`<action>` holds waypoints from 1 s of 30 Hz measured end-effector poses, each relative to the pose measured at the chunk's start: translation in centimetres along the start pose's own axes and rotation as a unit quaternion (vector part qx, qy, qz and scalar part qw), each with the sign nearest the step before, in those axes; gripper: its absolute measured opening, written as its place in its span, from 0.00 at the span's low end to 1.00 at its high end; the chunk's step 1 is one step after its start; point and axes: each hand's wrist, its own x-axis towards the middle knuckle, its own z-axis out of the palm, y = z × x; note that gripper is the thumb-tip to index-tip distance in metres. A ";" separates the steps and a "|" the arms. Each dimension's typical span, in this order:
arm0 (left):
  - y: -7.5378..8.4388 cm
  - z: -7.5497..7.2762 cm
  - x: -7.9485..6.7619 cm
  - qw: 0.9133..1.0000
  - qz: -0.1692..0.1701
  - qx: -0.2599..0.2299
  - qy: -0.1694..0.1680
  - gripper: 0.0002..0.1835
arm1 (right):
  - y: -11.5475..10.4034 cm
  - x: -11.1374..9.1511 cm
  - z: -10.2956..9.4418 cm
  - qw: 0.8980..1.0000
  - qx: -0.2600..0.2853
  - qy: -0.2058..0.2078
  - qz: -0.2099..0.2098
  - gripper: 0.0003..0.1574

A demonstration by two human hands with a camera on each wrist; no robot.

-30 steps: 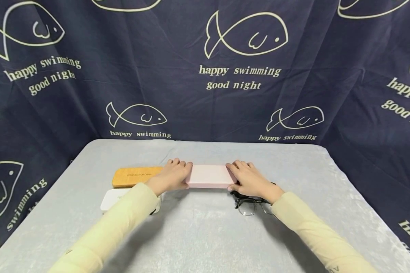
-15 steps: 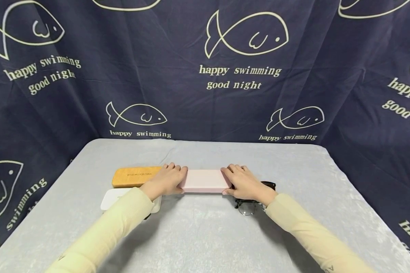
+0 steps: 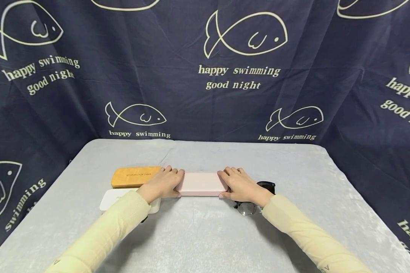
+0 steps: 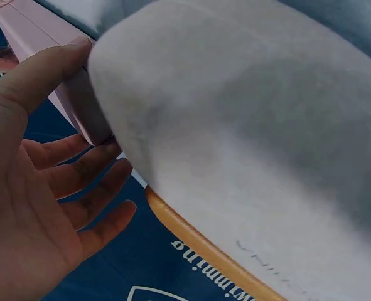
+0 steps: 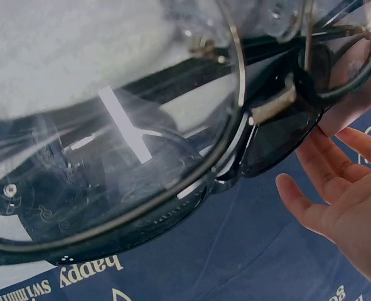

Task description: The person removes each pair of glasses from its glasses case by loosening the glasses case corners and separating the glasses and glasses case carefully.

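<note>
A pink, flat, rectangular glasses case [image 3: 202,184] lies level at the middle of the table, long side facing me. My left hand [image 3: 161,185] grips its left end, thumb at the near edge and fingers at the far edge. The right hand [image 3: 240,186] holds the other end in the same way. In the left wrist view, the thumb and fingertips meet the end of the pink case [image 4: 44,28]. Beside the right hand lie clear-lens glasses [image 3: 246,208] and dark sunglasses [image 3: 267,185], partly hidden by the hand and sleeve.
At the left, an orange case [image 3: 134,176] with printed lettering lies behind a white case [image 3: 112,200], which my left sleeve partly covers. A pale cloth covers the table [image 3: 205,239]. Dark blue curtains [image 3: 188,87] with fish drawings stand behind and at both sides.
Both hands have brought the pink glasses case toward me and slightly left, keeping hold of its ends. More of the dark sunglasses now shows. The orange and white cases stay put.
</note>
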 end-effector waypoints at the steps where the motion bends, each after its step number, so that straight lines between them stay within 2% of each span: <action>1: 0.0 0.0 0.0 1.000 0.000 -0.001 -0.001 0.29 | 0.0 0.0 0.1 1.000 0.000 0.000 -0.001 0.46; 17: -0.2 0.5 0.0 1.000 0.002 -0.010 0.009 0.31 | 0.1 -0.1 0.5 1.000 -0.005 0.003 -0.003 0.46; 30: -0.7 1.4 -0.3 0.998 0.009 -0.035 0.046 0.37 | 0.0 -0.2 0.3 1.000 0.005 0.011 -0.003 0.47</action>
